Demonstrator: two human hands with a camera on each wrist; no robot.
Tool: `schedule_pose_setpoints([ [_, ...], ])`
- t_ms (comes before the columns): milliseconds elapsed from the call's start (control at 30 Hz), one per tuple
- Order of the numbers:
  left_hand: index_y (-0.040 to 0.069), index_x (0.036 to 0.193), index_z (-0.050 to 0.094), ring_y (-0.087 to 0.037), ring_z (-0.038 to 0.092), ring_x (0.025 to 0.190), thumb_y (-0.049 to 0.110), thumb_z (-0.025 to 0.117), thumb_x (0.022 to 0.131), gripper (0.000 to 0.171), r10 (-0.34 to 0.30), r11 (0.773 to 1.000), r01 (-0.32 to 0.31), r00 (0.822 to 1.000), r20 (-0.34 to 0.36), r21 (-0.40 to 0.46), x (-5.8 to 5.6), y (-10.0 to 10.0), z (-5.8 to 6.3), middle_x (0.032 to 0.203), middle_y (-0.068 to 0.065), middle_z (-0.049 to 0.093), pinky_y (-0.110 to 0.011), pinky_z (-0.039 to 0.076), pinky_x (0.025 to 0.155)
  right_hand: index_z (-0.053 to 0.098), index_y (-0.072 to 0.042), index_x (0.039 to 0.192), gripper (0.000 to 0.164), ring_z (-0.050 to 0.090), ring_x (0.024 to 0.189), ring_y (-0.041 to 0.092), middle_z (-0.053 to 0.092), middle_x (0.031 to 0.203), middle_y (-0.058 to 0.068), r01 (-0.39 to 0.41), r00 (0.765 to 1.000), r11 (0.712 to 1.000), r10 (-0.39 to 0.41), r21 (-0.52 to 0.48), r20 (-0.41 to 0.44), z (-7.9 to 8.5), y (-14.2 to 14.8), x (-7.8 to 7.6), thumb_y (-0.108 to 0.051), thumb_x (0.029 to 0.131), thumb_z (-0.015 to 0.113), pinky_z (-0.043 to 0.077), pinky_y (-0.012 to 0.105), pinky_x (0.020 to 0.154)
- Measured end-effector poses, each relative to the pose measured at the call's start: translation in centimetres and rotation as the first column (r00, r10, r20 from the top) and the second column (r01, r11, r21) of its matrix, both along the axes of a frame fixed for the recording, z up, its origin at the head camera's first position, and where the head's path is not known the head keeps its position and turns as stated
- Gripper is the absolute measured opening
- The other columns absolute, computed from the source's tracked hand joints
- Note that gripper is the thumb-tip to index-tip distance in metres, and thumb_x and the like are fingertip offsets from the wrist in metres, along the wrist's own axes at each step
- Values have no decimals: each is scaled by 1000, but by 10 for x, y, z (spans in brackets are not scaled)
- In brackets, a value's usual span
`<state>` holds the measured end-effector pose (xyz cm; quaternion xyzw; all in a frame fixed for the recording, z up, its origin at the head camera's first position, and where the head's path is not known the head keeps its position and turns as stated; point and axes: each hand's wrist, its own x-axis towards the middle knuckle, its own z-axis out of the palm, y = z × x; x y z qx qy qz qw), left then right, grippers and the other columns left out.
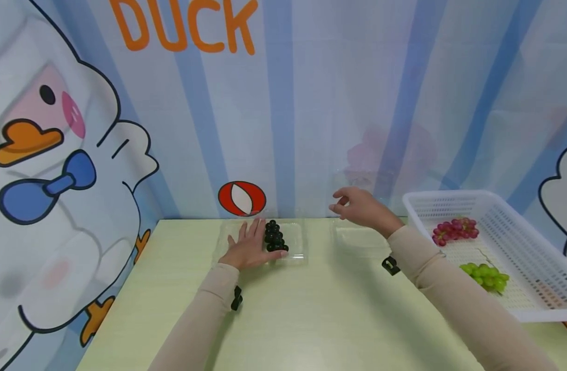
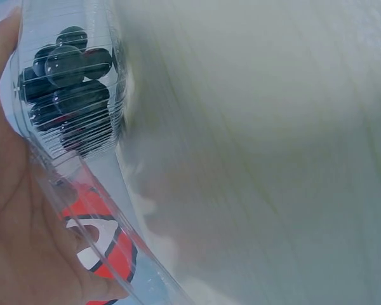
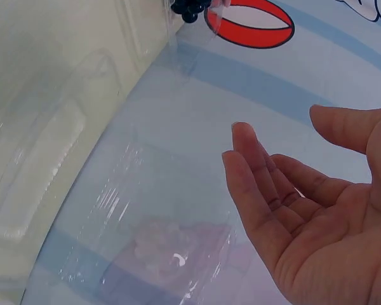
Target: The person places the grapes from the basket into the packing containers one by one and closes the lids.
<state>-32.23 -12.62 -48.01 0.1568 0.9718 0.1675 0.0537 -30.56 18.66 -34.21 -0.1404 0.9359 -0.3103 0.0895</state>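
Observation:
A bunch of black grapes [image 1: 275, 238] sits in a clear plastic container [image 1: 300, 241] near the table's back edge. My left hand [image 1: 248, 248] is over the left part of that container, fingers spread and straight, the thumb near the grapes' front end. In the left wrist view the clear lid edge [image 2: 114, 260] runs beside the palm. Further right stands a second clear container [image 3: 25, 184], with its see-through lid [image 3: 114, 197] raised against the backdrop. Near that lid my right hand [image 1: 357, 207] hangs in the air, its fingers loosely bent around nothing.
A white perforated basket [image 1: 443, 198] stands on the right side of the table. Inside are a bunch of red grapes [image 1: 455, 231] and a bunch of green grapes [image 1: 486, 277]. A printed duck curtain [image 1: 311, 103] hangs behind the table [image 1: 302, 319].

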Motion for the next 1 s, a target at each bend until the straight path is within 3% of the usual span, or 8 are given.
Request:
schedule_pose_setpoints([
  [267, 15, 165, 10, -46, 5, 155, 87, 51, 80, 119, -2, 1000, 2, 1000, -2, -1, 0, 0, -3, 172, -10, 6, -83, 8, 108, 45, -5, 152, 59, 61, 119, 38, 61, 133, 22, 11, 1000, 999, -11, 32, -26, 9, 28, 7, -33, 102, 61, 50, 56, 97],
  [600, 15, 165, 9, -46, 4, 155, 86, 52, 80, 119, -1, 1000, 1, 1000, 7, -8, 0, 0, -1, 172, -10, 6, -83, 8, 109, 42, -4, 153, 64, 59, 122, 42, 59, 137, 25, 26, 998, 997, -22, 75, -56, 16, 53, 14, -37, 101, 62, 49, 59, 97],
  [1000, 15, 165, 9, -46, 4, 155, 86, 52, 81, 119, -5, 1000, 5, 1000, 12, -7, 0, 0, 0, 172, -10, 5, -83, 8, 108, 38, -1, 155, 73, 52, 129, 47, 52, 143, 31, 53, 996, 989, -43, 135, -77, 12, 87, 16, -44, 100, 62, 47, 63, 98],
])
